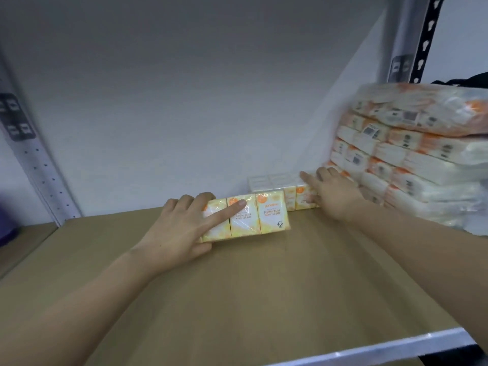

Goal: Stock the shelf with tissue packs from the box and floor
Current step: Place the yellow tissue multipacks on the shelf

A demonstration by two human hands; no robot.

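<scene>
Brown shelf board (264,299) carried a yellow pack (253,217), gripped by the left hand (179,233); the right hand (335,191), fingers extended, steadied its neighbour pack (298,199); flush alignment was advisable

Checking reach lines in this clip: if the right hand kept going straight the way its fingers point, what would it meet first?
The right hand points up-left along the rear tissue pack; beyond it, probably the white back wall, though depth is unclear.

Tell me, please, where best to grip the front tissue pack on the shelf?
Grip the front tissue pack across its two long faces, coming from above: it stands upright on its long edge and its top edge is free. The left hand holds it that way.
</scene>
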